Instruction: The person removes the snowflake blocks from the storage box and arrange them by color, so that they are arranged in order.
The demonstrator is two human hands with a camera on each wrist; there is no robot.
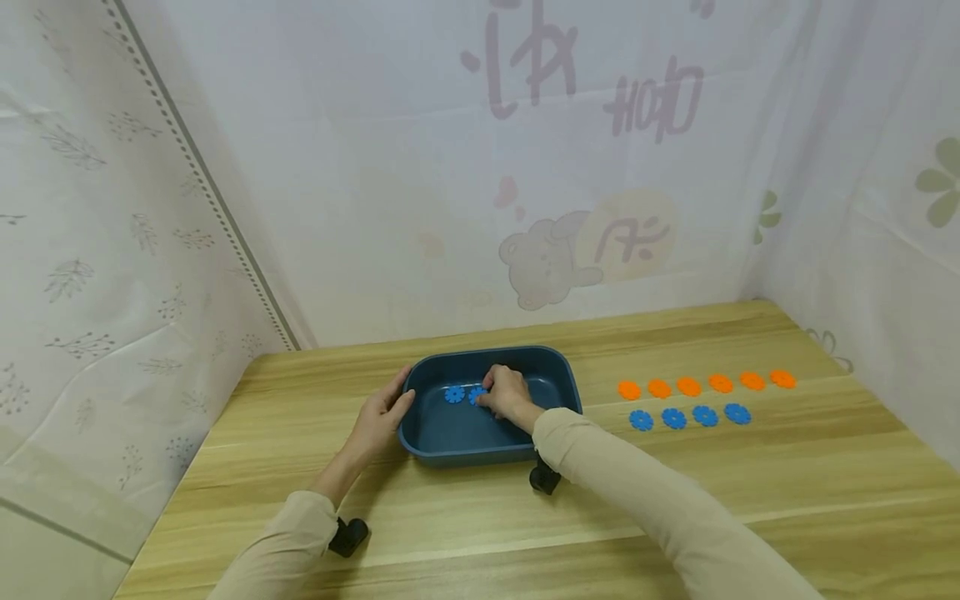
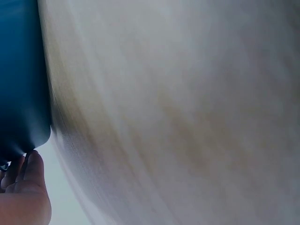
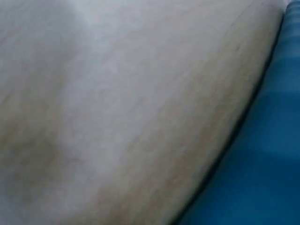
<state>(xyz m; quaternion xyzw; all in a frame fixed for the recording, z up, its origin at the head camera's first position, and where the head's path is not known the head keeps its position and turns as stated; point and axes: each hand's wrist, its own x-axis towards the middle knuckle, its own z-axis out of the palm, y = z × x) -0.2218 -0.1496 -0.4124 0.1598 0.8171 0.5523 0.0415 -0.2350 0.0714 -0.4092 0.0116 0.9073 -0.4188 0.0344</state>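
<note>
A dark blue rectangular tray (image 1: 465, 457) with rounded corners stands on the wooden table. My left hand (image 1: 378, 417) holds its left side, the thumb at the rim and the fingers along the outer wall. In the left wrist view those fingers (image 2: 33, 171) meet the tray's corner. Reaching into the tray, my right hand (image 1: 508, 393) pinches a blue notched plastic disc (image 1: 475, 397), partly covered by the fingertips. Just left of it, another blue disc (image 1: 454, 394) lies on the tray floor. The right wrist view shows the tray's outer wall (image 3: 262, 154) but no fingers.
Right of the tray, several orange notched discs (image 1: 689, 387) lie in a row on the table (image 1: 480, 533). Several blue discs (image 1: 705, 416) form a second row nearer me. Printed cloth (image 1: 375, 208) hangs behind the table and at both sides.
</note>
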